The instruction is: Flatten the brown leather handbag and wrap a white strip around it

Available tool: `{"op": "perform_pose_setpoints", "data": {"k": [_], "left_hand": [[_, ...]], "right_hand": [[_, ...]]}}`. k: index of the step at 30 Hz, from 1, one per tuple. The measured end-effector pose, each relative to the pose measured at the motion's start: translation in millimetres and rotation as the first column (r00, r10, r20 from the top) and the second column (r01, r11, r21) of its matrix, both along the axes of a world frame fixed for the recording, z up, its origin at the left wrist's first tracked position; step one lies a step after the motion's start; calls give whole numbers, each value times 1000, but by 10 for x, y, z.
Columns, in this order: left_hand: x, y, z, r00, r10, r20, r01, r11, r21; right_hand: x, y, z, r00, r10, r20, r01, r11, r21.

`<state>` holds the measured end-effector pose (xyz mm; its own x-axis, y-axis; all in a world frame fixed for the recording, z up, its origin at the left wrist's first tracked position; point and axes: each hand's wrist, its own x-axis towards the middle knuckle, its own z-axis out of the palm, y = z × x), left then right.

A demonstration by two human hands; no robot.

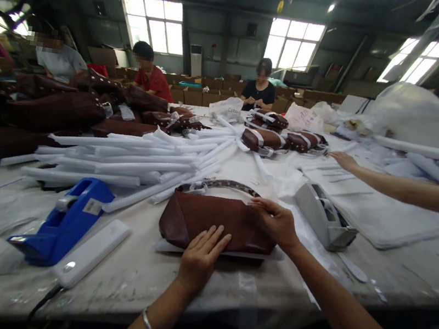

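Note:
A brown leather handbag [215, 216] lies on the table in front of me, over a white sheet [173, 246] that shows along its near edge. Its studded strap [233, 185] arches behind it, with clear wrapping at the left end. Fingers spread and flat, my left hand [200, 259] rests on the front face. My right hand [279, 224] pinches the bag's upper right corner near the strap's end; the thumb is partly hidden.
Left of me are a blue tape dispenser [68, 224] and a white corded device [92, 253]. A grey tape dispenser [323, 217] stands right. Rolled white paper [119, 165] and brown bags [53, 110] pile behind. A co-worker's hand [343, 161] reaches in from the right; several people sit beyond.

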<state>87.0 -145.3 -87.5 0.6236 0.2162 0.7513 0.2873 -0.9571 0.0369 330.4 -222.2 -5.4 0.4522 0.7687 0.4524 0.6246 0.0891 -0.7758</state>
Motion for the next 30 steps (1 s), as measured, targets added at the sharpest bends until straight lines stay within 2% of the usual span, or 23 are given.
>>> {"op": "perform_pose_setpoints", "data": {"k": [3,7,9,11,15,17,22,27,30], "left_hand": [[0,1,9,1000,3,-19,-3,1000,8],[-1,6,33,1000,1,-30,0,1000,20],[-3,5,41,1000,6,-30,-5,1000,19],[-4,2,44,1000,8,-30,-7,1000,19],[-1,0,36,1000,-4,-23,4,1000,19],[2,1,31,1000,-7,-18,7,1000,14],[10,4,21,1000,-2,-8,2,1000,13],[10,5,8,1000,3,7,-3,1000,24],[10,4,10,1000,4,8,-5,1000,28]], "right_hand": [[-180,-195,25,998,54,43,-58,994,89],[-196,-198,195,995,-4,101,-9,992,123],[-92,-148,262,988,-10,157,-1,998,69],[50,-115,270,980,75,186,-69,997,-42],[296,-129,137,932,300,203,-237,929,-283],[371,-136,50,922,326,208,-253,916,-313],[478,-9,-21,956,212,204,-168,963,-211],[567,362,93,995,1,101,6,998,-62],[638,658,196,999,-37,0,37,999,-8]]}}
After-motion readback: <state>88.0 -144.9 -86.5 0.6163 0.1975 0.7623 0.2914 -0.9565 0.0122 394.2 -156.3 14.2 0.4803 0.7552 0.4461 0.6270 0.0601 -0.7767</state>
